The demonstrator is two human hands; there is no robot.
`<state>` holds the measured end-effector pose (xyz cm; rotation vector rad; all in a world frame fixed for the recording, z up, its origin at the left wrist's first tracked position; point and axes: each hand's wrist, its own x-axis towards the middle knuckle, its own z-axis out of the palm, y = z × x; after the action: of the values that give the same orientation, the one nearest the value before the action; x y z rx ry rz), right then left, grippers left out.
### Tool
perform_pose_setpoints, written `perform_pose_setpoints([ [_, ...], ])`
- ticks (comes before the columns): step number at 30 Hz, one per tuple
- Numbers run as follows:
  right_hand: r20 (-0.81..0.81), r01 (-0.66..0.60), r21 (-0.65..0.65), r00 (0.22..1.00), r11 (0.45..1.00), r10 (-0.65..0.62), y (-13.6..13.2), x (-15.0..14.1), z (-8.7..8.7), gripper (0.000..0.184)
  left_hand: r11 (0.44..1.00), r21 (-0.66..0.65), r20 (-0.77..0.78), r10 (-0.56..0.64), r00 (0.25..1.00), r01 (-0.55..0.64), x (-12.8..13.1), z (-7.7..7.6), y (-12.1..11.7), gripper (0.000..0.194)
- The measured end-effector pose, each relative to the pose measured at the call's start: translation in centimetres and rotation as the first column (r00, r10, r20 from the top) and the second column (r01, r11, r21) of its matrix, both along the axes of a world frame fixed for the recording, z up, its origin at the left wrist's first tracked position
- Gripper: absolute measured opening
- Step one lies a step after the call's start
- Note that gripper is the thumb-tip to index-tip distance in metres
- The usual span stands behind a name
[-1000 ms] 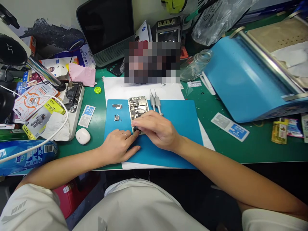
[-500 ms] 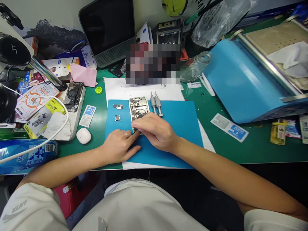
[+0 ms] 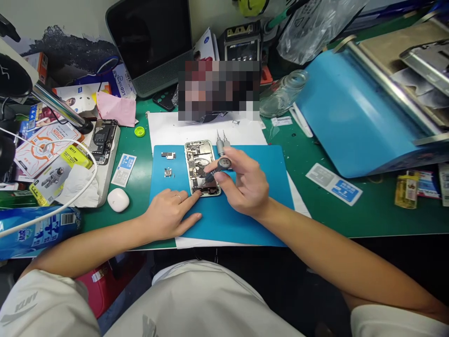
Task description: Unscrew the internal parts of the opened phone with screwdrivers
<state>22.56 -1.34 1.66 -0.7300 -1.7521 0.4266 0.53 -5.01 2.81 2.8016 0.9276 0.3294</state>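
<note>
An opened smartphone (image 3: 200, 150) lies on the blue mat, its inner parts exposed. My left hand (image 3: 171, 210) rests at its lower left, index finger stretched onto the phone's bottom edge and thumb apart on the mat. Between the fingers of my right hand (image 3: 247, 185) is a grey screwdriver (image 3: 223, 164), its round cap facing me and its shaft over the lower part of the phone; the tip is hard to make out. Just behind that hand lie two more screwdrivers (image 3: 220, 144), partly covered. Small metal phone parts (image 3: 168, 155) sit left of the phone.
The blue mat (image 3: 259, 224) lies over white paper on a green table (image 3: 336, 222). At left are a white case (image 3: 118, 200), a second opened phone (image 3: 103, 140) and boxes. A glass jar (image 3: 282, 96) and a blue-covered machine (image 3: 336, 112) stand at right.
My right hand has turned and moved slightly right and back, so the screwdriver in it now shows, with more of the phone uncovered. My left hand stays at the phone's edge.
</note>
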Motion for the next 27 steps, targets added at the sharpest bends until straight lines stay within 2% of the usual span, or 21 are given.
perform_pose_setpoints([
  [3, -0.050, 0.022, -0.066, 0.998, 0.998, -0.025, 0.0, 0.1, -0.2, 0.059, 1.000, 0.005, -0.002, 0.001, 1.000, -0.001, -0.1, 0.0, 0.0, 0.049],
  [14, -0.017, 0.075, -0.046, 0.997, 0.996, -0.076, -0.1, 0.7, -0.7, 0.059, 1.000, 0.012, 0.023, -0.006, 1.000, 0.006, 0.0, 0.2, 0.1, 0.044],
  [21, -0.010, -0.013, -0.043, 1.000, 0.999, 0.013, -0.1, 0.5, 0.0, 0.047, 1.000, 0.023, 0.026, -0.013, 1.000, 0.013, 0.0, 0.1, 0.1, 0.041],
  [27, 0.041, -0.074, -0.016, 0.996, 0.997, 0.074, -0.1, 0.4, 0.4, 0.051, 1.000, 0.029, 0.033, -0.012, 0.999, 0.011, 0.0, 0.0, 0.2, 0.041],
])
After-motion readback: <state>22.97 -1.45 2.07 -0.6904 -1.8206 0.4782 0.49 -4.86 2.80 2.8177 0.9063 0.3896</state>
